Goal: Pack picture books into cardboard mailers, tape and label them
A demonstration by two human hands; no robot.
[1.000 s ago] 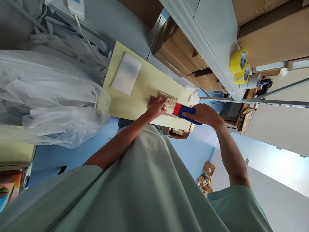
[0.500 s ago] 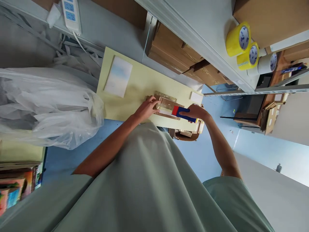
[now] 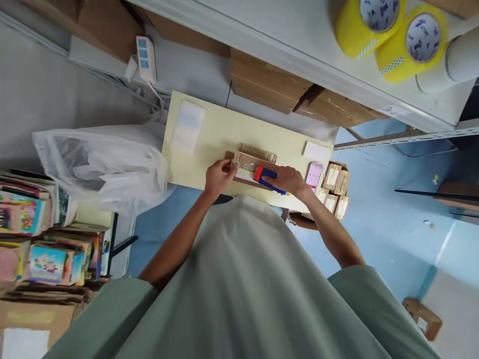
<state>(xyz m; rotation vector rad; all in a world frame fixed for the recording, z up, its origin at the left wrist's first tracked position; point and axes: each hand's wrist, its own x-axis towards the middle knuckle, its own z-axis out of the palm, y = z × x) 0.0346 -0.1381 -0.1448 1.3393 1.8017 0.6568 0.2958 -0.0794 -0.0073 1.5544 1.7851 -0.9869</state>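
Observation:
A small brown cardboard box (image 3: 254, 162) with shiny clear tape and a white label strip lies on the pale yellow tabletop (image 3: 220, 127). My left hand (image 3: 219, 177) grips the left end of the box, thumb and fingers closed about its edge. In my right hand (image 3: 288, 179) is a blue and red tape dispenser (image 3: 270, 178), its red end pressed on or just above the box's near side. Behind the box rests another tape-covered piece (image 3: 258, 152), partly hidden by it.
White paper (image 3: 187, 127) and a phone (image 3: 313, 175) lie on the table. A white plastic bag (image 3: 101, 164) hangs at the left, above stacked books (image 3: 47, 262). Small boxes (image 3: 333, 187) stand at the right end. Overhead, a shelf (image 3: 284, 37) carries tape rolls (image 3: 422, 37).
My view has shifted, bringing the phone and more small boxes into sight. The tape dispenser has moved left along the box, and my left hand now sits around the box's left end.

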